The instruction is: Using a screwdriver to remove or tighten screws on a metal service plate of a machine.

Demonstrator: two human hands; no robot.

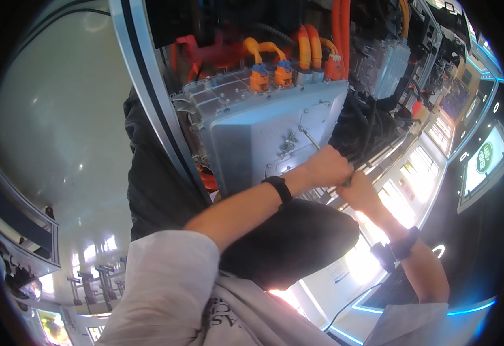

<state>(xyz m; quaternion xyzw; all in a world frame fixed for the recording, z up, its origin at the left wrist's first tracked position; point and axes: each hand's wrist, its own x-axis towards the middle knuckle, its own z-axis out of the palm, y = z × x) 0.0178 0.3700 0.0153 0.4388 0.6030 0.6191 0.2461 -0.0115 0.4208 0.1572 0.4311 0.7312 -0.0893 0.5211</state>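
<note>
My left hand is closed around a screwdriver-like tool with a slim metal shaft. The shaft slants up and left to the face of a silver metal housing, its tip close to a small fitting. Just below and right, my right hand is closed at the tool's rear end, where a bit of green shows between the hands. Most of the handle is hidden by my fingers. Several loose bolts lie in a small heap on the housing's face, left of the shaft.
Orange cable connectors and thick orange cables rise from the housing's far edge. An aluminium profile post runs along its left. A smaller silver unit and black cables are at the right. My bent knee is under my forearms.
</note>
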